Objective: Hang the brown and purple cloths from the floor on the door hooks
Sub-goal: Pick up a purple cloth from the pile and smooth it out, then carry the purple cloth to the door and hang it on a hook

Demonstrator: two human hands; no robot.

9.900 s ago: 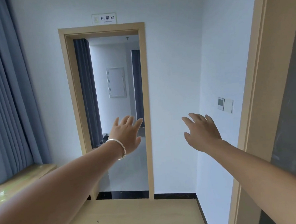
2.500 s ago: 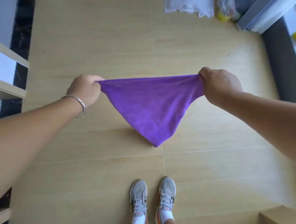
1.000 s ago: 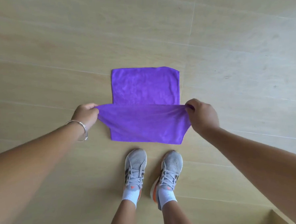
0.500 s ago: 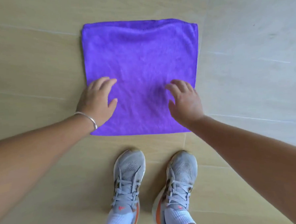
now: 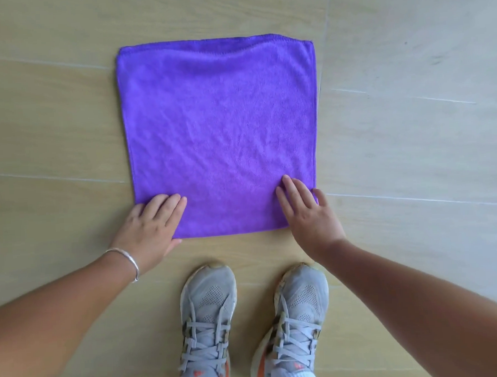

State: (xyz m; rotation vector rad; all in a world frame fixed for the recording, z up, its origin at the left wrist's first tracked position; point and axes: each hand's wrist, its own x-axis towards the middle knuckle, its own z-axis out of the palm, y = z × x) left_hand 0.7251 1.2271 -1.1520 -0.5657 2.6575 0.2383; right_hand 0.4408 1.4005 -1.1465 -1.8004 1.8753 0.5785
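Observation:
A purple cloth (image 5: 219, 126) lies flat and square on the light wooden floor (image 5: 50, 112), just ahead of my feet. My left hand (image 5: 150, 228) rests with straight fingers on the cloth's near left corner. My right hand (image 5: 307, 211) lies flat on the near right corner, fingers spread. Neither hand grips the fabric. No brown cloth, door or hooks are in view.
My two grey sneakers (image 5: 208, 320) stand close behind the cloth's near edge. A silver bangle (image 5: 127, 261) sits on my left wrist. Bare floorboards surround the cloth on all sides.
Both hands have slid from the middle of the cloth back to its near corners. The view has dropped closer to the floor, so the cloth looks larger.

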